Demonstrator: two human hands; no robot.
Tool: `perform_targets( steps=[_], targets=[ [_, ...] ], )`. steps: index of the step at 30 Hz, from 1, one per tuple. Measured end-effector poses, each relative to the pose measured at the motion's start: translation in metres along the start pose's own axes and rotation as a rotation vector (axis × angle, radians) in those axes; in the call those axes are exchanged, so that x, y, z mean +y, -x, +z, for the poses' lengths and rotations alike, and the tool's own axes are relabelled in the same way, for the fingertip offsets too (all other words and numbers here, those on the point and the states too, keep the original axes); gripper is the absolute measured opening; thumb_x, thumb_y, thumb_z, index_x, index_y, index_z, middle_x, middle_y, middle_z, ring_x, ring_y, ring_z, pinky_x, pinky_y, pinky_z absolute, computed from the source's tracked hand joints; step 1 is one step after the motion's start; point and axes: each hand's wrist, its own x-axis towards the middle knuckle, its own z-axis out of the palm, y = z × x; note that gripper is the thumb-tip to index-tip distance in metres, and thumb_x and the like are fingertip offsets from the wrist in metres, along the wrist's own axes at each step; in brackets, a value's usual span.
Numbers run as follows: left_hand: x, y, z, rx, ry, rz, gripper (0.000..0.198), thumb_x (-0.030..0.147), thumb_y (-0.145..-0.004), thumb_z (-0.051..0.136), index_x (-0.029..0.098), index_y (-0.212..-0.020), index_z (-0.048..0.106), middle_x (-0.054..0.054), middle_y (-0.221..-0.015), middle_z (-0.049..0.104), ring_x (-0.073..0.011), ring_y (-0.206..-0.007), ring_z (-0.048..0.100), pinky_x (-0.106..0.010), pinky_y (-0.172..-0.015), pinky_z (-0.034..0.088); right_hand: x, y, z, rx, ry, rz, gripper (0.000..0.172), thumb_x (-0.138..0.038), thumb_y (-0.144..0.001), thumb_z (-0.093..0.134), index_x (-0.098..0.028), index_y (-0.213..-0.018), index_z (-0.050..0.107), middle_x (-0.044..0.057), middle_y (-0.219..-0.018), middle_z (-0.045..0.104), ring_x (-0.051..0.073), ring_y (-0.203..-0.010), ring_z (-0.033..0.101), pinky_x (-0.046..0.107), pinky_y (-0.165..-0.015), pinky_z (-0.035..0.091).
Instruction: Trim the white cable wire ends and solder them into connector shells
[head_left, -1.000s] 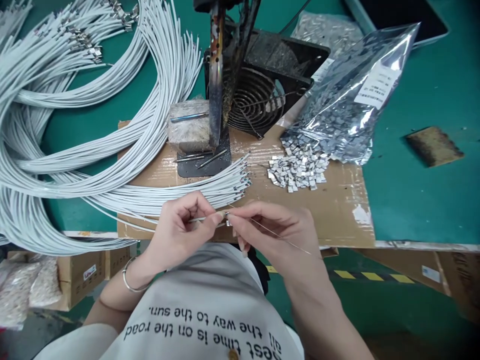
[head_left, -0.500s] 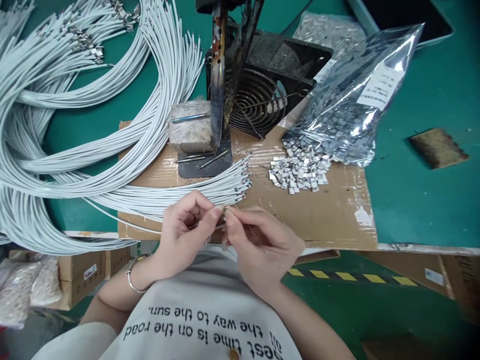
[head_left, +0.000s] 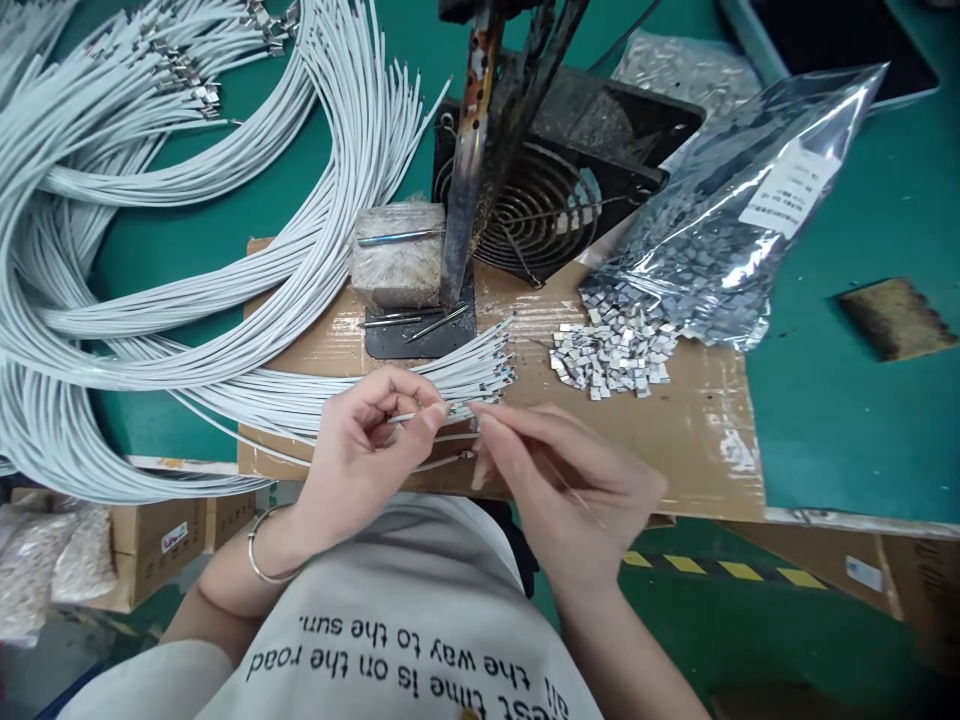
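Note:
My left hand (head_left: 371,450) pinches the end of a white cable, whose small coloured tip shows beyond the thumb and forefinger. To its right, my right hand (head_left: 570,480) has its thumb and forefinger pressed together, a short gap away from that tip; what they hold is too small to make out. Behind my hands a bundle of white cables (head_left: 285,400) lies on the cardboard (head_left: 682,430), with its ends pointing right. Small metal pieces (head_left: 615,350) form a loose pile beyond my right hand.
A metal stand (head_left: 466,170) rises beside a wrapped block (head_left: 397,270) and a black fan (head_left: 536,215). An open plastic bag (head_left: 720,230) of metal pieces lies at right, a brown pad (head_left: 896,318) farther right. Large cable coils (head_left: 187,330) cover the left side.
My right hand has moved right, away from my left fingertips, which were touching it. The cable tip in my left hand now shows. The whole view has shifted slightly.

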Motion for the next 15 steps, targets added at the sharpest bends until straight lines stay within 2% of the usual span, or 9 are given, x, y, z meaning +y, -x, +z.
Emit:
perform_targets(
  steps=[3,7,15],
  targets=[
    [0.005,0.002,0.003,0.035,-0.093,0.043,0.01,0.021,-0.094,0.074,0.019,-0.085,0.07,0.004,-0.065,0.059,-0.0079,-0.054,0.042,-0.022,-0.048,0.028,-0.002,-0.006,-0.004,0.067,-0.069,0.103,0.017,-0.014,-0.093,0.078,-0.029,-0.095,0.087,-0.003,-0.067,0.073,0.01,-0.05,0.064,0.023,-0.048,0.055],
    [0.009,0.003,0.007,0.051,-0.154,0.071,0.01,0.011,-0.088,0.071,0.018,-0.082,0.067,0.005,-0.063,0.059,-0.0066,-0.053,0.043,-0.02,-0.047,0.028,0.0,-0.01,-0.006,0.063,-0.081,0.122,0.013,-0.013,-0.091,0.08,-0.026,-0.091,0.085,-0.004,-0.065,0.072,0.01,-0.049,0.064,0.021,-0.048,0.056],
    [0.012,0.0,0.008,0.072,-0.172,0.05,0.01,0.012,-0.087,0.071,0.018,-0.081,0.067,0.008,-0.058,0.053,-0.0053,-0.049,0.039,-0.018,-0.044,0.026,0.001,-0.011,-0.003,0.003,-0.115,0.124,0.013,-0.014,-0.091,0.08,-0.026,-0.088,0.085,-0.003,-0.07,0.074,0.009,-0.052,0.065,0.02,-0.048,0.056]
  ],
)
